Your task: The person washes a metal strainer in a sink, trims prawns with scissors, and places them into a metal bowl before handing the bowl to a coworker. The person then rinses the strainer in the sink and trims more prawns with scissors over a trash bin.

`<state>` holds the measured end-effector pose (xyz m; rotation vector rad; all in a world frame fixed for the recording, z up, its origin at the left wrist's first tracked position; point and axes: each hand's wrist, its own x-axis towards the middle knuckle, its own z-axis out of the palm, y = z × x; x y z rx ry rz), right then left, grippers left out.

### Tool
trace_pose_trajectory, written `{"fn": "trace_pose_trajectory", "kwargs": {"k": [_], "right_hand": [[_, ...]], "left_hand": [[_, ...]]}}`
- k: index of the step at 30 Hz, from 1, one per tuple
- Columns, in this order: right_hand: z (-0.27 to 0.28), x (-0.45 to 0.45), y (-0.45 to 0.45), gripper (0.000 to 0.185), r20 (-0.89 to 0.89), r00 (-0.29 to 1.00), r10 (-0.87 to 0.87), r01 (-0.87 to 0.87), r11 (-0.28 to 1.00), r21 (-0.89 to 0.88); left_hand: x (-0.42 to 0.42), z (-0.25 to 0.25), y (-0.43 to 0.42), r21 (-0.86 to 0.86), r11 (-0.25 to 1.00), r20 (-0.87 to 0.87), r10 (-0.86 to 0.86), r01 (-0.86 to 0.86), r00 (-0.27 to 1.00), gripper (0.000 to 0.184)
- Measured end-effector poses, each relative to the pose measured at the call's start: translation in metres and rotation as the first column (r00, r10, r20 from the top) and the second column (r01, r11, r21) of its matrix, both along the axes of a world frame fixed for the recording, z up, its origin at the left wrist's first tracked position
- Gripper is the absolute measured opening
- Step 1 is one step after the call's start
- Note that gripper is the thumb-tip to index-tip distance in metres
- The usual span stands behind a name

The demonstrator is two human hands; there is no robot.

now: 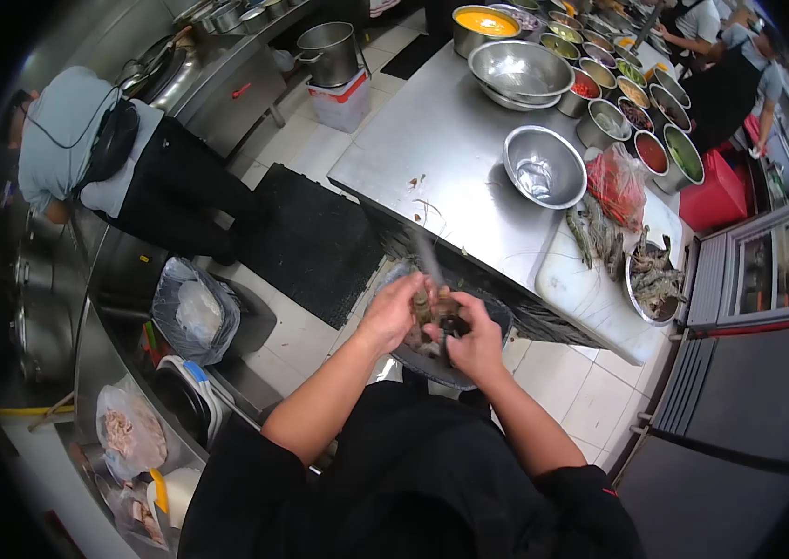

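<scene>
My left hand point(396, 310) is closed round a greenish-brown shrimp point(422, 307). My right hand point(475, 343) grips a knife by its dark handle point(451, 328); the blurred blade point(427, 250) points away from me, beside the shrimp. Both hands are close together above a bin lined with a dark bag point(499, 326), with pale scraps inside. Whole shrimp point(597, 233) lie on a white cutting board point(581, 289) to the right. More shrimp fill a metal bowl point(655, 284) at the board's edge.
A steel table point(385, 163) holds metal bowls point(544, 168) and several containers of sauces and cut ingredients. A red plastic bag point(618, 182) sits by the board. Another person point(124, 158) bends at the left counter, near a second lined bin point(194, 312). Fridges point(748, 419) stand at right.
</scene>
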<state>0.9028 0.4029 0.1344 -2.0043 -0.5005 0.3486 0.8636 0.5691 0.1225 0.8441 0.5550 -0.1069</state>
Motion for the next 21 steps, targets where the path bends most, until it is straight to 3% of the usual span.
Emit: {"fn": "trace_pose_trajectory", "kwargs": {"k": [1, 5, 8, 10, 13, 16, 21], "right_hand": [[-0.007, 0.001, -0.007, 0.066, -0.103, 0.994, -0.019, 0.035, 0.987, 0.159], [0.014, 0.008, -0.045, 0.07, -0.324, 0.905, 0.276, -0.155, 0.923, 0.353], [0.033, 0.003, -0.055, 0.07, -0.498, 0.706, 0.504, -0.234, 0.829, 0.508], [0.044, -0.001, -0.051, 0.08, -0.584, 0.529, 0.616, -0.191, 0.757, 0.625], [0.04, -0.01, -0.045, 0.087, -0.629, 0.336, 0.702, -0.048, 0.679, 0.732], [0.04, -0.012, -0.042, 0.093, -0.592, 0.315, 0.742, -0.079, 0.642, 0.762], [0.045, -0.01, -0.036, 0.088, -0.532, 0.22, 0.818, 0.023, 0.541, 0.841]], "left_hand": [[0.004, 0.005, 0.006, -0.061, 0.997, 0.052, 0.043, -0.04, 0.998, 0.032], [0.018, 0.026, 0.032, -0.109, 0.992, 0.217, 0.09, -0.067, 0.972, 0.03], [0.031, 0.031, 0.046, -0.079, 0.994, 0.245, 0.091, -0.073, 0.965, 0.032], [0.039, 0.039, 0.051, -0.081, 0.994, 0.238, 0.093, -0.076, 0.967, 0.032], [0.05, 0.043, 0.054, -0.008, 0.998, 0.254, 0.068, -0.069, 0.965, 0.033], [0.054, 0.054, 0.051, 0.037, 0.995, 0.252, 0.086, -0.098, 0.964, 0.035], [0.061, 0.057, 0.052, 0.09, 0.988, 0.246, 0.096, -0.122, 0.965, 0.036]]}}
